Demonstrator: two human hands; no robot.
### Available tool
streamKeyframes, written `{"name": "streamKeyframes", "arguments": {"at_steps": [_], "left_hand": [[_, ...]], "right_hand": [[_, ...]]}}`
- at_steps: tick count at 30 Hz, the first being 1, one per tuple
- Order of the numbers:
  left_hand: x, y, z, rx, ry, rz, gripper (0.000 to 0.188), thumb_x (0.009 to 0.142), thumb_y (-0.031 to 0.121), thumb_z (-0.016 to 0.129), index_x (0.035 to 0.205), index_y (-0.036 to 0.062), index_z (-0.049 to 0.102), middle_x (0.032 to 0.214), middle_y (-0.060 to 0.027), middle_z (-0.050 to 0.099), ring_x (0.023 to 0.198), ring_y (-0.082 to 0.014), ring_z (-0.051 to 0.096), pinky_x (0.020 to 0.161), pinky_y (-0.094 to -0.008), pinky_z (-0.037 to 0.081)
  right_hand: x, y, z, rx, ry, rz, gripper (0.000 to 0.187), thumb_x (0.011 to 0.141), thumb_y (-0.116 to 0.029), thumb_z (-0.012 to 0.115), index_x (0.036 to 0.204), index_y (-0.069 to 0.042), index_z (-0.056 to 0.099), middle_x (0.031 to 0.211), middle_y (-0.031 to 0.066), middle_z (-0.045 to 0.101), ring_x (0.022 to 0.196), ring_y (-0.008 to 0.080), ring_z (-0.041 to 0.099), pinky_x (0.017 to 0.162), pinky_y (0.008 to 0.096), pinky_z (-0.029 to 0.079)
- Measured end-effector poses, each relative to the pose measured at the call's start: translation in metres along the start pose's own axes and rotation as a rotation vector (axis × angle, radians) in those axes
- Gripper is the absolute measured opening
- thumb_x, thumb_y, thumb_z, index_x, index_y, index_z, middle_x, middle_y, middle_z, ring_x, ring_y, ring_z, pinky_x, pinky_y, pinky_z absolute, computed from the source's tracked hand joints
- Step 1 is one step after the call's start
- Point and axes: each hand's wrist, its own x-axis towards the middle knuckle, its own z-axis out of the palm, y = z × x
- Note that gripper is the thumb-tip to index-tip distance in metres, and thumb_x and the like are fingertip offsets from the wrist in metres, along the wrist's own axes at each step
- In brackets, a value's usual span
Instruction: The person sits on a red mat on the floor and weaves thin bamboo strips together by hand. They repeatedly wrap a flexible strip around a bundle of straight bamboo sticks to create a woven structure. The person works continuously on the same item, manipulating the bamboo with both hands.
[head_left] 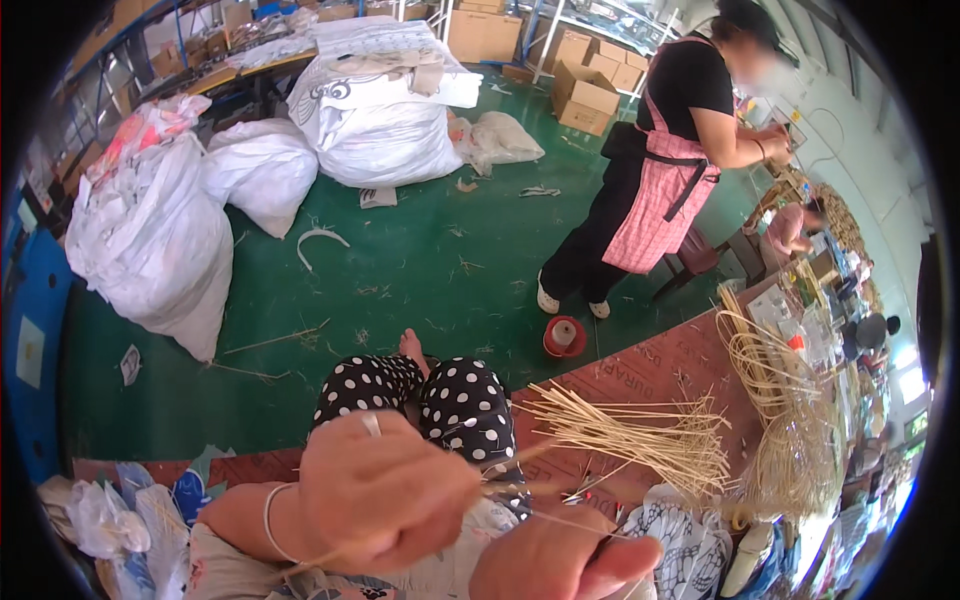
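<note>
My left hand (pixel 390 490) is closed in front of my knees, a ring on one finger and a bracelet on its wrist. Blurred tan cane strips (pixel 525 455) stick out of its grip toward the right. Lower and to the right, my right hand (pixel 550 562) is curled with its thumb pressed in. A thin pale strand (pixel 565 522) stretches from between the hands and passes over the right fingers. Their inner sides are hidden, so where the strips cross cannot be made out. Beyond the right hand lies a loose pile of cut cane strips (pixel 630 432).
Coiled cane (pixel 765 365) rests on the reddish-brown board (pixel 660 360) at right. A red pot (pixel 564 337) stands on the green floor (pixel 400 260). Full white sacks (pixel 150 240) line the left. A person in a pink apron (pixel 660 190) stands ahead; another sits farther right.
</note>
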Motion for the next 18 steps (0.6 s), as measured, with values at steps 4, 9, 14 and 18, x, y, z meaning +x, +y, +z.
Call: {"name": "streamKeyframes", "arguments": {"at_steps": [4, 9, 14, 18], "left_hand": [[0.001, 0.010, -0.003, -0.030, -0.040, -0.002, 0.019, 0.061, 0.000, 0.061, 0.080, 0.0015, 0.058, 0.062, -0.0046, 0.059, 0.045, -0.0138, 0.054, 0.044, -0.0233, 0.044], [-0.007, 0.014, 0.002, -0.060, 0.014, 0.005, 0.021, 0.060, 0.000, 0.060, 0.081, 0.0020, 0.058, 0.062, -0.0051, 0.059, 0.046, -0.0137, 0.054, 0.044, -0.0235, 0.044], [-0.003, 0.012, -0.001, 0.028, -0.073, -0.043, 0.019, 0.061, 0.000, 0.060, 0.080, 0.0017, 0.058, 0.060, -0.0047, 0.056, 0.045, -0.0162, 0.052, 0.043, -0.0266, 0.040], [-0.017, -0.024, 0.021, 0.179, -0.100, -0.205, 0.012, 0.068, 0.005, 0.061, 0.079, 0.0034, 0.057, 0.058, -0.0063, 0.052, 0.049, -0.0218, 0.050, 0.046, -0.0312, 0.039]], "right_hand": [[-0.001, -0.005, 0.002, -0.797, -0.023, -0.274, 0.014, 0.072, -0.008, 0.063, 0.082, 0.001, 0.058, 0.069, 0.0091, 0.056, 0.053, 0.0207, 0.054, 0.044, 0.0291, 0.042], [-0.008, -0.014, 0.001, -1.839, 0.035, -0.456, 0.020, 0.070, -0.010, 0.066, 0.084, 0.002, 0.058, 0.066, 0.0078, 0.054, 0.050, 0.0209, 0.053, 0.043, 0.0297, 0.041], [0.001, -0.015, -0.014, -1.773, 0.023, -0.210, 0.014, 0.067, -0.006, 0.063, 0.079, -0.002, 0.056, 0.064, 0.0047, 0.054, 0.052, 0.0200, 0.053, 0.045, 0.0296, 0.041], [0.007, 0.010, -0.057, -1.915, 0.218, -0.345, 0.024, 0.056, 0.003, 0.060, 0.078, -0.006, 0.055, 0.062, 0.0038, 0.053, 0.052, 0.0214, 0.053, 0.046, 0.0309, 0.042]]}}
